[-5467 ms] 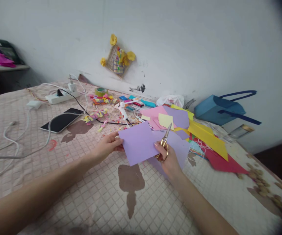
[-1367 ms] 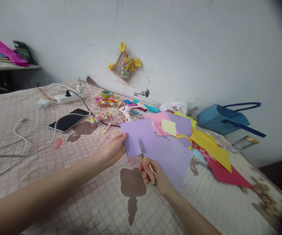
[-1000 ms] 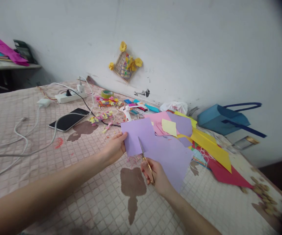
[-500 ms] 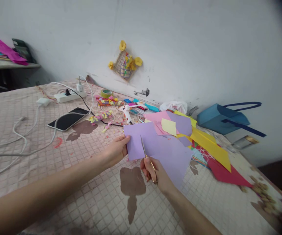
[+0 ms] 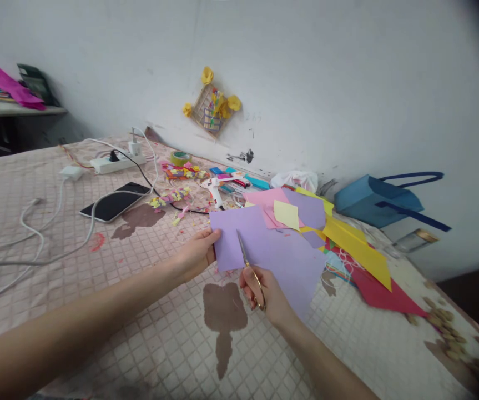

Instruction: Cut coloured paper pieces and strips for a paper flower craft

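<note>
My left hand [image 5: 195, 254] pinches the left edge of a lilac paper sheet [image 5: 233, 230] and holds it a little above the bed cover. Gold-handled scissors [image 5: 249, 268] are gripped in my right hand [image 5: 264, 297], fingers through the loops. Their blades point up and away into the sheet's lower edge, just right of my left thumb. A larger lilac sheet [image 5: 293, 266] lies under and to the right of the held one.
Pink, yellow and red papers [image 5: 359, 244] are piled to the right. A glue gun [image 5: 214, 191], tape roll [image 5: 180, 158] and paper scraps lie near the wall. A phone [image 5: 114, 201], cables and a power strip [image 5: 116, 162] are at left; a blue bag [image 5: 372, 191] at right.
Since 5.5 s ago the scissors came from the sheet's right side to its lower edge. Over the last second the blades have worked slightly further into the lilac sheet; the left hand stays put.
</note>
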`<state>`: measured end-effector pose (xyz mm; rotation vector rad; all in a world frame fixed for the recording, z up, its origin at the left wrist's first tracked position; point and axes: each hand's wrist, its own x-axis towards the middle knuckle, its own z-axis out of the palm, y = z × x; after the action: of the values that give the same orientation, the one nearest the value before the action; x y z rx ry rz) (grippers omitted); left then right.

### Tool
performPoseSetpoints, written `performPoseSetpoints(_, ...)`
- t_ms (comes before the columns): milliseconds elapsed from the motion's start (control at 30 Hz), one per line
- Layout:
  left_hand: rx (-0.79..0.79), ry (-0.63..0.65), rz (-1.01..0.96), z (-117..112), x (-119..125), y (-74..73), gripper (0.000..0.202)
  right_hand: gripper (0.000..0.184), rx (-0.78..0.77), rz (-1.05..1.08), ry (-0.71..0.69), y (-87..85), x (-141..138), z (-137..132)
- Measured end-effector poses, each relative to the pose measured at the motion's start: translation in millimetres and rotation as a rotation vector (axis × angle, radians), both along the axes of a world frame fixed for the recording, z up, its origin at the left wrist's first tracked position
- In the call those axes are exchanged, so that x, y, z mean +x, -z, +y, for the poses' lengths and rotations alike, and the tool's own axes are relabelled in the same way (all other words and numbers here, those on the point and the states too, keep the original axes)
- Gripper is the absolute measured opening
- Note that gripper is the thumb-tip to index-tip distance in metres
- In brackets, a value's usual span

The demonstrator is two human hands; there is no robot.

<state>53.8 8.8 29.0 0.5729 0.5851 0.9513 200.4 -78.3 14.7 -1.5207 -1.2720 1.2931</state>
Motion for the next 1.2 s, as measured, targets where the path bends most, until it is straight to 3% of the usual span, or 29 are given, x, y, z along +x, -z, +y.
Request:
performPoseSetpoints(233,-0.008,-0.02,-0.003,-0.1,-0.2,-0.4,0.017,0.056,0.005,-0.01,-0.053,-2.0,0.1,-0.8)
performPoseSetpoints(367,-0.021,-0.082,0.021,9.2,-4.2,-0.6,0.016,0.051,-0.009,0.026,-0.187,-8.1,9.0,-4.2)
performPoseSetpoints(567,-0.029,-0.235,0.05,27.0,-13.2,-3.5,0.023,0.046,-0.065,-0.114,-0.395,-28.8,34.3,-12.0)
performPoseSetpoints(767,-0.031,-0.174,0.094,15.8,-7.8,-1.1,0.016,0.054,0.112,-0.013,-0.242,-29.7,32.8,-10.5)
performPoseSetpoints(967,-0.061,-0.088,0.093,5.2,-4.2,-2.0,0.017,0.053,0.013,0.055,-0.223,-12.8,20.9,-3.6)
performPoseSetpoints(1200,-0.067,-0.033,0.061,5.9,-4.5,0.4,0.016,0.057,-0.02,0.074,-0.226,-8.1,16.4,1.1)
